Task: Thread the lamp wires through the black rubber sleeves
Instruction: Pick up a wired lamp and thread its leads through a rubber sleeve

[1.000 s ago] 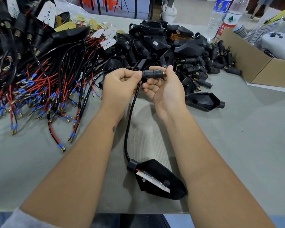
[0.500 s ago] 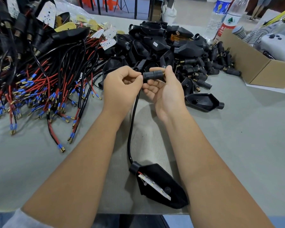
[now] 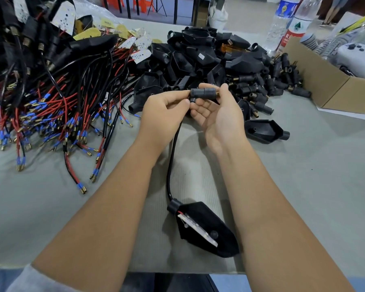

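Ribbed black rubber sleeve [image 3: 203, 94], brass-tipped: pinched by right hand [image 3: 217, 118] fingers; left hand [image 3: 164, 114] fingers pinching black sheathed lamp wire [image 3: 171, 159] at sleeve's end

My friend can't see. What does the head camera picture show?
Two hands, left hand and right hand, hold a black rubber sleeve above a grey table. A black cable hangs from it to a black lamp housing.

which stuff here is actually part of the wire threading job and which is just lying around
In the job:
black rubber sleeve, held between left hand and right hand
black cable running down to the lamp housing
wire pile
heap of sleeves

Lying about:
water bottles
cardboard box
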Available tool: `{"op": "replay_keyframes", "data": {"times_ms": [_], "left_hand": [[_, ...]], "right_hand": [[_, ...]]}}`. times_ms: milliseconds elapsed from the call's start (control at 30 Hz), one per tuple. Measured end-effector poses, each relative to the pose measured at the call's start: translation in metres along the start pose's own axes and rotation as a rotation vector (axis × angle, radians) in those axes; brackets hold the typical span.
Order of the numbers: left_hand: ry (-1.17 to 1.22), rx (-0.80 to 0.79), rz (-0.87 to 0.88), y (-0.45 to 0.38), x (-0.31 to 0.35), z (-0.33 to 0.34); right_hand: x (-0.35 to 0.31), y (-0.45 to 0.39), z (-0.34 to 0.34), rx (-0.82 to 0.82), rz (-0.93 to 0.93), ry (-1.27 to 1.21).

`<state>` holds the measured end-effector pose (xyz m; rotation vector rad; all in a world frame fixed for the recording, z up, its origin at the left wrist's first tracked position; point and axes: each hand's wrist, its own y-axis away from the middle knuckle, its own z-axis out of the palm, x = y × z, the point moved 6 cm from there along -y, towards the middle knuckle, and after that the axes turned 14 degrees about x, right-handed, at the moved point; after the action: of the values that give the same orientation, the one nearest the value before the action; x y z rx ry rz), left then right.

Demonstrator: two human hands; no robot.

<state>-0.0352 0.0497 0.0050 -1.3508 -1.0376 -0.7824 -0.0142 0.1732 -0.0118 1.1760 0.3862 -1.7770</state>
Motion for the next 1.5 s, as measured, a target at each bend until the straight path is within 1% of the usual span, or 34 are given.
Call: {"op": "replay_keyframes", "data": {"times_ms": [133,200,433,567,733,900,1167,1400,1500], "left_hand": [[0.11,0.074,-0.194,-0.003,-0.016,-0.003],[0.144,0.077,-0.225,-0.003,-0.02,-0.004],[0.127,0.133,-0.077,-0.004,-0.01,-0.01],[0.096,0.185,-0.033,-0.004,-0.006,-0.013],[0.022,0.181,0.09,-0.001,0.001,-0.011],[0.051,0.185,0.094,-0.001,0.003,-0.012],[0.037,0.207,0.1,-0.003,0.003,-0.014],[-0.027,0.183,0.137,-0.001,0.006,-0.012],[0.003,0.195,0.128,-0.001,0.007,-0.013]], "right_hand": [[0.0,0.001,0.001,-0.017,0.01,-0.001],[0.0,0.002,0.001,-0.021,0.016,0.002],[0.001,0.005,0.003,-0.033,0.013,0.015],[0.001,0.005,0.004,-0.032,0.021,0.007],[0.003,0.004,0.003,-0.024,0.041,-0.004],[0.004,0.004,0.004,-0.034,0.043,-0.005],[0.004,0.007,0.008,-0.052,0.073,-0.087],[0.003,0.009,0.008,-0.05,0.087,-0.1],[0.003,0.011,0.009,-0.066,0.08,-0.09]]}}
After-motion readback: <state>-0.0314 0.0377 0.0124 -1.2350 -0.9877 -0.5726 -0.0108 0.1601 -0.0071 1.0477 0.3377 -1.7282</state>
